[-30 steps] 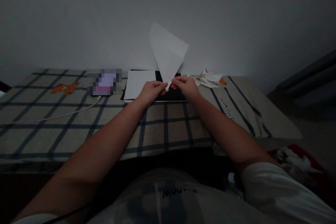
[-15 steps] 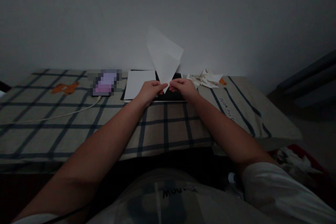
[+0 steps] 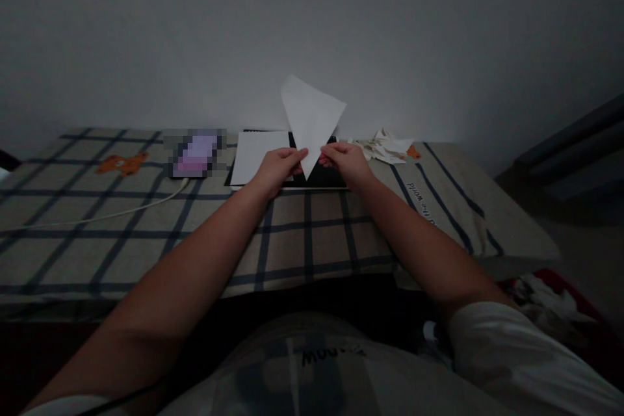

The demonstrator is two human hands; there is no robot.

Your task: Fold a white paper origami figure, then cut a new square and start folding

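A white folded paper [image 3: 311, 118], shaped like a downward-pointing triangle, stands upright between my hands. My left hand [image 3: 276, 168] pinches its lower left edge and my right hand [image 3: 345, 160] pinches its lower right edge, near the tip. Both hands hover over a dark board [image 3: 322, 177] that lies on the checked bedcover [image 3: 302, 234]. A flat white sheet [image 3: 254, 155] rests on the board just left of my left hand.
A blurred phone [image 3: 195, 153] with a white cable [image 3: 107, 213] lies at the left. A pile of crumpled paper scraps [image 3: 385, 145] sits at the right by the wall. An orange bear print [image 3: 119, 162] marks the cover. Red cloth [image 3: 550, 299] lies on the floor at right.
The paper has sunk lower and tilted toward me, so it looks shorter than before. My hands have stayed almost in place at its lower tip.
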